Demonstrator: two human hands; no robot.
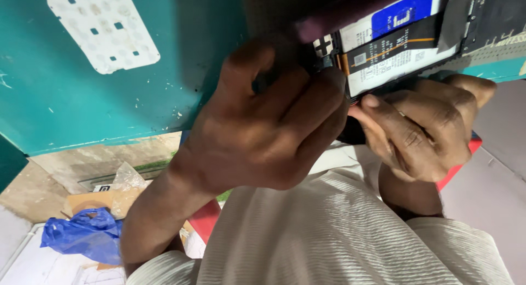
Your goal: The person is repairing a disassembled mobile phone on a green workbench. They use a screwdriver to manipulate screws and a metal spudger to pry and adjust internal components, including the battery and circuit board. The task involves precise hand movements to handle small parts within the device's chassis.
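At the near edge of the teal desk (109,71), the opened phone (400,44) lies; the right hand (422,131) grips its edge; the left hand (263,131), closed on a dark tool (350,14), works by the battery; I judge a connector is being loosened, needing gentle pressure next.

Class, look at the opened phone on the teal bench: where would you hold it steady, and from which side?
Probably by its near long edge, from below, as the right hand does: the opened phone lies flat, exposed parts facing up, left hand at its end.
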